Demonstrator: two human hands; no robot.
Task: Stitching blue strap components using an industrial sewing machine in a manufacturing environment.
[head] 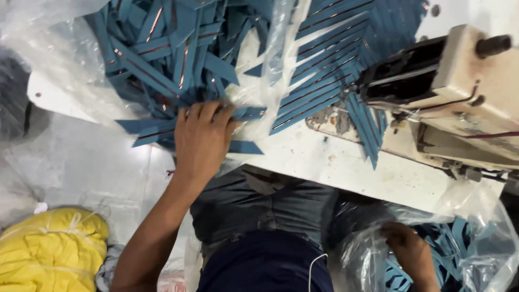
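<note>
Left hand [201, 141] lies flat, fingers spread, its grip open, pressing a heap of blue fabric strips [162, 59] on the white bench [324, 162] beside the sewing machine [448, 92]. Right hand [408, 251] is low down inside a clear plastic bag [476, 254] of more strips; cannot tell whether its grip is closed.

bare forearms, grey trousers, dark navy shirt

Garment workshop: industrial sewing machine [454, 92], piles of cut blue fabric strips [162, 48], bagged cloth [51, 243].
</note>
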